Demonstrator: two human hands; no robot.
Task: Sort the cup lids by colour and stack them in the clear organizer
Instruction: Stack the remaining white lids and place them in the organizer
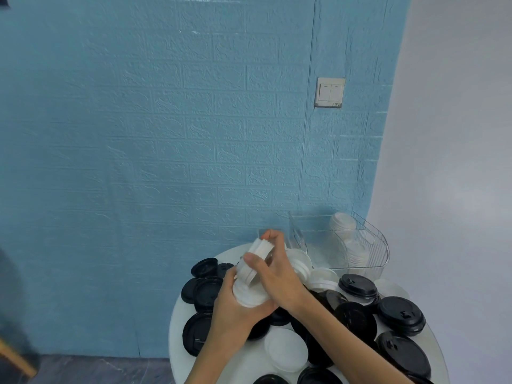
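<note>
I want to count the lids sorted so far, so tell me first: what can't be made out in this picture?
- White lids in the clear organizer, head view: blurred through the ribbed wall, number unclear.
- White stack held by left hand and right hand: fingers cover parts of it.
- Black lids on the table: overlapped, and cut off by the bottom edge.

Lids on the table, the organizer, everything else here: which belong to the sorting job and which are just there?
Part of the job:
white lids held by the left hand and right hand
black lids
loose white lid
organizer with white stacks

Just there:
light switch
blue wall
table
</note>
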